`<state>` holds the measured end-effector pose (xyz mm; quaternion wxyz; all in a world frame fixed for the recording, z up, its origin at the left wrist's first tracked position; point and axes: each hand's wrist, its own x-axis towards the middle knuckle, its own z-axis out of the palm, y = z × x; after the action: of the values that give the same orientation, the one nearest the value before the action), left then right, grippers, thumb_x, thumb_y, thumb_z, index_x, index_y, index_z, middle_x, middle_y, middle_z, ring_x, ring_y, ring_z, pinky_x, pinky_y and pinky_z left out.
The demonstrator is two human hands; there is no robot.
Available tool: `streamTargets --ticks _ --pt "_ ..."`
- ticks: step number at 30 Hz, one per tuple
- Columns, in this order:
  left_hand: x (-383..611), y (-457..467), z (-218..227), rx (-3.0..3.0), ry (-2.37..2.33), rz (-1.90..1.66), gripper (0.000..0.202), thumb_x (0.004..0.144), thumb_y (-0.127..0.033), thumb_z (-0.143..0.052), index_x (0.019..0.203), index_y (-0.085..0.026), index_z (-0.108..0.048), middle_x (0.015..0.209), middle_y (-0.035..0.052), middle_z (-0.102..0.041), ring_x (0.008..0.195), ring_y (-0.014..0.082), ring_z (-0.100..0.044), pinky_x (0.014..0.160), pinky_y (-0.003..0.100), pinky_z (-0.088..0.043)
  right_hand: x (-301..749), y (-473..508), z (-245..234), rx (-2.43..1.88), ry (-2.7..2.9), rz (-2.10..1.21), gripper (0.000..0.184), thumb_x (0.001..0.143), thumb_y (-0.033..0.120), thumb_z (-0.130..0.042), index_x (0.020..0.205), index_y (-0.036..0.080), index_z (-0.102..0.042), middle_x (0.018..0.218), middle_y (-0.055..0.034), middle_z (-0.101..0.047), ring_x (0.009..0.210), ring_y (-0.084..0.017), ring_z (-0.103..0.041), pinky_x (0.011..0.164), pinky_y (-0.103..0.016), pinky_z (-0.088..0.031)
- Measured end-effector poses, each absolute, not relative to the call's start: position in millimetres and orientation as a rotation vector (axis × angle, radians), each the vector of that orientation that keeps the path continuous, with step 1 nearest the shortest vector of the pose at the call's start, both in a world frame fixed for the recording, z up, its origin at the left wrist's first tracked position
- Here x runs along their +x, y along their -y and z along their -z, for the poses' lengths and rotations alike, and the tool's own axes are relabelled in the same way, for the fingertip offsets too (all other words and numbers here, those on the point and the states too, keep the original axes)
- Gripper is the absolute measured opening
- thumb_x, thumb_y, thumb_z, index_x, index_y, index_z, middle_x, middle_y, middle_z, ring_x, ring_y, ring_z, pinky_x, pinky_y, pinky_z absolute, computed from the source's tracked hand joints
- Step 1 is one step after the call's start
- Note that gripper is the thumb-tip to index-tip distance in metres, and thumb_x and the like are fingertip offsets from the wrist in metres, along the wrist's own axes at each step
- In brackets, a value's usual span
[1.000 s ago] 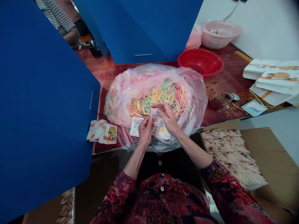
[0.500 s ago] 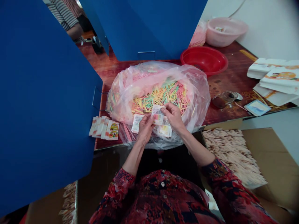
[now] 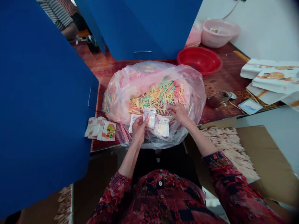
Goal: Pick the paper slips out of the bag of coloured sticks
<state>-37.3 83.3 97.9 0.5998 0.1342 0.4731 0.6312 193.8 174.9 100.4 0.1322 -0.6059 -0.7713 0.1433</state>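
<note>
Head view, nearest part first: red-and-black floral sleeves [image 3: 112,194] on both forearms, then two bare hands above the near fold of a clear, pink-tinted plastic bag [image 3: 121,99]. Left hand [image 3: 139,130] curled, fingers closed on the edge of a small white paper packet [image 3: 133,122], probably a pinch, though partly hidden. Right hand [image 3: 179,113] open and loose, fingers a little spread, just beside the heap of thin pastel sticks [image 3: 156,98], with nothing visibly held. Close by on the plastic, a second white packet [image 3: 149,117] and a third white packet [image 3: 162,126]. Danger here: slippery plastic under loose packets, so a careless touch could slide them into the sticks, and a pull on the bag could spill sticks from its wide mouth.

Left of the bag, at the table edge, a short row of printed paper packets [image 3: 100,129], showing a cartoon child on a yellow-green label; a bump could push them off. No brand or small writing readable on any packet. To the right, a cardboard box [image 3: 266,161] holding cream-coloured strips [image 3: 229,146]. Farther, on a dark red wooden table [image 3: 230,63], a red plastic basin [image 3: 198,60], a pink plastic basin [image 3: 218,32], and white printed paper bags [image 3: 273,77].
</note>
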Motion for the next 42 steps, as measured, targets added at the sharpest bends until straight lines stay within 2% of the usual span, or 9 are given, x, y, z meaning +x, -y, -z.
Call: streamTargets --ticks 4,8,11,14,18,23,31,38,42 --pt "-36 -85 -96 0.343 -1.1 -1.484 0.055 0.047 -0.035 -0.1 0.092 -0.018 -0.072 0.085 -0.0001 -0.076 0.077 0.0119 -0.067 0.083 0.027 -0.051 193 -178 -95 -1.669 2.537 -0.23 0.03 0.094 0.015 -0.051 0.1 0.022 -0.08 0.099 -0.0116 -0.068 0.093 -0.026 -0.056 0.082 -0.036 -0.037" --pt "-35 -86 -94 0.369 -1.111 -1.492 0.054 0.048 -0.035 -0.1 0.092 -0.018 -0.073 0.086 -0.0002 -0.077 0.079 0.0117 -0.067 0.086 0.028 -0.051 192 -182 -90 -1.559 2.525 -0.134 0.023 0.093 0.015 -0.052 0.091 0.019 -0.075 0.098 -0.0129 -0.068 0.093 -0.026 -0.056 0.081 -0.037 -0.038" --pt "-35 -85 -93 0.398 -1.114 -1.481 0.052 0.05 -0.036 -0.099 0.093 -0.018 -0.073 0.089 0.0008 -0.078 0.081 0.0129 -0.069 0.088 0.029 -0.052 188 -181 -93 -1.426 2.241 -0.344 0.019 0.093 0.018 -0.052 0.087 0.019 -0.07 0.091 -0.01 -0.069 0.089 -0.023 -0.06 0.082 -0.037 -0.044" --pt "-33 -84 -93 0.43 -1.113 -1.469 0.051 0.051 -0.037 -0.099 0.092 -0.018 -0.074 0.09 0.0018 -0.078 0.082 0.0137 -0.069 0.088 0.029 -0.053 171 -171 -112 -1.275 1.745 -0.656 0.011 0.092 0.026 -0.058 0.097 0.022 -0.066 0.089 -0.0037 -0.071 0.084 -0.019 -0.066 0.08 -0.035 -0.051" --pt "-29 -82 -94 0.465 -1.089 -1.456 0.048 0.054 -0.036 -0.098 0.091 -0.018 -0.075 0.091 0.0022 -0.079 0.082 0.0131 -0.07 0.085 0.027 -0.054 138 -155 -151 -1.124 1.364 -0.836 0.025 0.088 0.033 -0.068 0.111 0.027 -0.062 0.088 0.0007 -0.071 0.079 -0.016 -0.068 0.077 -0.033 -0.056" --pt "-27 -79 -94 0.51 -1.074 -1.44 0.044 0.06 -0.036 -0.096 0.094 -0.017 -0.075 0.096 0.0036 -0.079 0.085 0.0146 -0.071 0.087 0.029 -0.054 115 -148 -168 -1.138 1.35 -0.864 0.022 0.086 0.038 -0.07 0.104 0.027 -0.062 0.085 0.0009 -0.07 0.079 -0.016 -0.069 0.075 -0.033 -0.058" --pt "-27 -77 -98 0.474 -1.046 -1.445 0.047 0.057 -0.038 -0.097 0.093 -0.018 -0.075 0.093 0.0024 -0.078 0.084 0.0145 -0.07 0.088 0.03 -0.053 113 -143 -156 -1.148 1.381 -0.955 0.02 0.08 0.027 -0.074 0.099 0.024 -0.067 0.081 0.0017 -0.071 0.076 -0.015 -0.069 0.073 -0.03 -0.056" --pt "-27 -77 -94 0.446 -1.032 -1.445 0.048 0.057 -0.038 -0.097 0.093 -0.017 -0.074 0.094 0.0019 -0.078 0.084 0.0136 -0.069 0.088 0.029 -0.052 113 -143 -156 -1.184 1.444 -0.917 0.007 0.082 0.028 -0.068 0.083 0.022 -0.067 0.082 -0.0007 -0.071 0.077 -0.016 -0.066 0.074 -0.032 -0.056" --pt "-27 -77 -94 0.441 -1.02 -1.439 0.049 0.056 -0.038 -0.098 0.093 -0.018 -0.074 0.093 0.0018 -0.078 0.084 0.0135 -0.069 0.087 0.029 -0.052 114 -144 -156 -1.182 1.366 -0.945 0.01 0.081 0.03 -0.07 0.087 0.022 -0.067 0.082 -0.0007 -0.07 0.074 -0.016 -0.065 0.068 -0.03 -0.055"
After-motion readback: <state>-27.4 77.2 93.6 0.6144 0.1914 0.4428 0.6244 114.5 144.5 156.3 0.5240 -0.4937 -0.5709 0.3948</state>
